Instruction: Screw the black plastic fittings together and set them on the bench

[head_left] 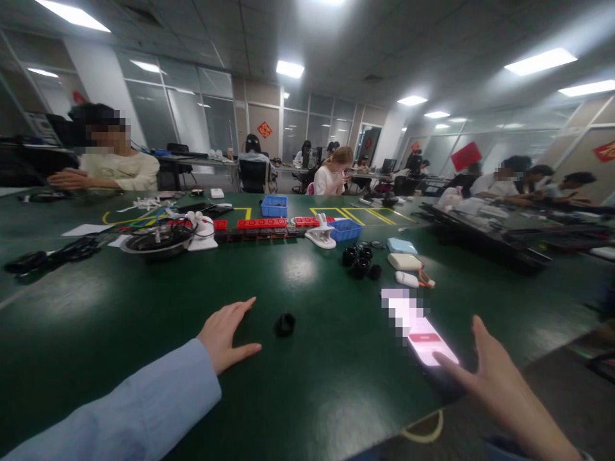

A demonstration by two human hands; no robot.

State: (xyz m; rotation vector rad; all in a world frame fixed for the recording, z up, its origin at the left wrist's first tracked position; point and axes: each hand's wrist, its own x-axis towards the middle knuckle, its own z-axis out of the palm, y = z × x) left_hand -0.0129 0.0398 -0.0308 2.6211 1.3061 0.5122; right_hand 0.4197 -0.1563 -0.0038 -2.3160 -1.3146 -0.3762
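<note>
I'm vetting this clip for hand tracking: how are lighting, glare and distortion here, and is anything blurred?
Head view: ceiling panels light evenly, leaving soft glare patches on the green table; the wide lens bows the edges, stretching the left hand and right hand; the phone screen is blown out, partly pixelated; the black ring looks fairly sharp.

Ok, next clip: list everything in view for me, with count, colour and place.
table: one, dark green, under everything
ring: one, black, just right of left hand, untouched
phone: one, screen lit, near edge
round parts: cluster, black, mid-table
pouches: three, blue, beige, white, beside that cluster
crates: two, blue, far side
red blocks: row, red, by the crates
metal bowl: one, silver, far left
co-workers: several, seated beyond
left hand: one, flat on table, open
right hand: one, touching the phone
</note>
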